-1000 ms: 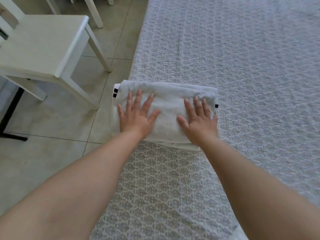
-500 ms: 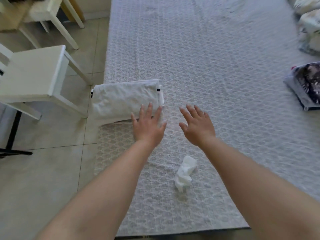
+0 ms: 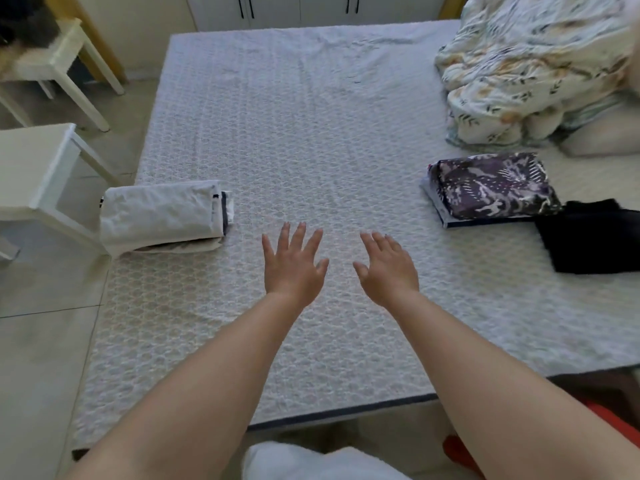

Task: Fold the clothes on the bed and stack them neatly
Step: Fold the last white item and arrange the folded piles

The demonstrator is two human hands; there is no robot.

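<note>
Head view: at the left edge a white chair is cut off by the frame, and just beside it a folded white stack is seen at the left edge of the bed, its lower layers hard to make out. Mid-bed, the left hand and right hand are held with fingers spread, nothing grasped, the white stack lying well apart to their left. Farther right, a folded patterned garment is laid on other folded pieces, a black garment touching it, with a crumpled floral quilt partly cut off beyond.
</note>
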